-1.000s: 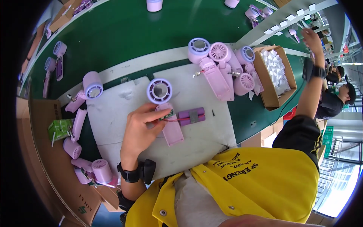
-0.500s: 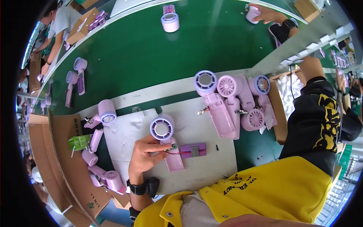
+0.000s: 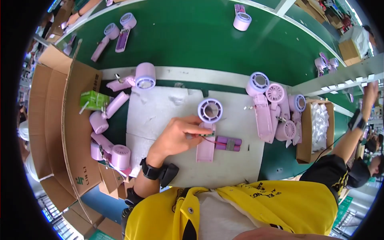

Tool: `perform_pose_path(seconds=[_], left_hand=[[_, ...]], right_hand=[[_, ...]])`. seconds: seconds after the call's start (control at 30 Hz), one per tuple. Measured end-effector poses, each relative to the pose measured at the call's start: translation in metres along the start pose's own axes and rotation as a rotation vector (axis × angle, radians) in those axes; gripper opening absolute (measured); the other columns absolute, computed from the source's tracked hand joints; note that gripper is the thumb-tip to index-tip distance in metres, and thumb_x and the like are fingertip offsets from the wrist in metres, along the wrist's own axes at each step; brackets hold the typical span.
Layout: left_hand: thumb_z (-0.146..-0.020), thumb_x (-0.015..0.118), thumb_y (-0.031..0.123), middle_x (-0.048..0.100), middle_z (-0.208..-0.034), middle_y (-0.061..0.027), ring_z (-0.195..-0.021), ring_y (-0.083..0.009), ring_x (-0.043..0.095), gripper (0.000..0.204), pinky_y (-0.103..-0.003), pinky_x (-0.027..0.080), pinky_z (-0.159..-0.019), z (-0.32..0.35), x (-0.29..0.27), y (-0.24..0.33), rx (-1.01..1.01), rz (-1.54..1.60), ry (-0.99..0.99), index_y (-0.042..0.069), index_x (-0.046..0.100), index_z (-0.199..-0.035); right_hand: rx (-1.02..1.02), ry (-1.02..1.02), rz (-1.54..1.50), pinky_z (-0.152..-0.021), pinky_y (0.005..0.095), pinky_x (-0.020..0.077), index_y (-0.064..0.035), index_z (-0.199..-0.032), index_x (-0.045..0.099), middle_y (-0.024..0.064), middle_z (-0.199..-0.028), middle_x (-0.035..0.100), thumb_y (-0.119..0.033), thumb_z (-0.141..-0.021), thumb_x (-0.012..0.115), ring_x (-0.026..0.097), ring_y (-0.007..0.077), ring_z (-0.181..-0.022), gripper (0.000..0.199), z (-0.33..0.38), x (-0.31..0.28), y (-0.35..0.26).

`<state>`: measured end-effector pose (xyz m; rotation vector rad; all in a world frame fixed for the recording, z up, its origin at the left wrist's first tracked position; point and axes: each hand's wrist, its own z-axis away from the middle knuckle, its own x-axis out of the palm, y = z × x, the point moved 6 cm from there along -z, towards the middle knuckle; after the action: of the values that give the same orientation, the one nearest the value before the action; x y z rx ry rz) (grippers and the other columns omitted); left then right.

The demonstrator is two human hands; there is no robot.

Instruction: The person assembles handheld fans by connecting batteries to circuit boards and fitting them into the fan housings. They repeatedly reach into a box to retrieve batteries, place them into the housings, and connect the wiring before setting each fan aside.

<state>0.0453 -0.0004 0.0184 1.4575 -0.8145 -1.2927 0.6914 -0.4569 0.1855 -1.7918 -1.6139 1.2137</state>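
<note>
A pink handheld fan (image 3: 210,111) lies on the pale work mat, its handle shell opened toward me. My left hand (image 3: 174,138) reaches in from its left, index finger and thumb closed on a small green circuit board (image 3: 209,135) at the top of the handle. Red wires run from the board to a purple battery pack (image 3: 229,144) just right of the handle. At the far right my right hand (image 3: 370,96) is raised beside the metal rail; its fingers are partly hidden and blurred, so what it holds does not show.
More fans and pink shells (image 3: 264,116) cluster right of the mat, before a carton of white pieces (image 3: 319,128). Pink parts (image 3: 120,156) and a green packet (image 3: 95,100) lie left, by a large open carton (image 3: 80,140). Further fans (image 3: 242,22) sit on the green belt.
The view has shifted. My right hand has left the pink fan part on the far side of the belt and swung out to the right. My left hand stays at the circuit board.
</note>
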Motion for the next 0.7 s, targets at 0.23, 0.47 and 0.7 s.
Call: perform_pose_path(seconds=[0.23, 0.47, 0.7], left_hand=[[-0.07, 0.067, -0.01, 0.07, -0.096, -0.0157, -0.082, -0.0299, 0.069, 0.038, -0.032, 0.054, -0.071, -0.002, -0.004, 0.012, 0.12, -0.141, 0.03, 0.005, 0.074, -0.103], [-0.071, 0.066, -0.008, 0.07, -0.094, -0.0158, -0.078, -0.0316, 0.068, 0.035, -0.032, 0.054, -0.07, -0.004, -0.001, 0.014, 0.149, -0.208, 0.05, 0.004, 0.074, -0.103], [-0.07, 0.067, -0.006, 0.072, -0.098, -0.0177, -0.078, -0.0311, 0.07, 0.036, -0.033, 0.054, -0.072, -0.004, -0.004, 0.007, 0.192, -0.156, 0.083, 0.006, 0.075, -0.103]], right_hand=[[-0.466, 0.032, 0.546, -0.088, 0.0317, 0.0532, -0.0019, -0.13, 0.054, 0.0132, -0.12, 0.061, -0.021, -0.093, 0.061, 0.063, 0.022, -0.106, 0.042, 0.202, -0.044, -0.224], [-0.529, -0.829, 0.181, -0.085, 0.0448, 0.0528, -0.0037, -0.121, 0.061, 0.0161, -0.119, 0.062, -0.025, -0.068, 0.081, 0.066, 0.0303, -0.094, 0.06, 0.318, 0.227, -0.329], [-0.392, -1.241, 0.541, -0.085, 0.0407, 0.0505, -0.0073, -0.123, 0.06, 0.0136, -0.111, 0.06, -0.013, -0.069, 0.081, 0.061, 0.0333, -0.101, 0.058, 0.388, 0.359, -0.277]])
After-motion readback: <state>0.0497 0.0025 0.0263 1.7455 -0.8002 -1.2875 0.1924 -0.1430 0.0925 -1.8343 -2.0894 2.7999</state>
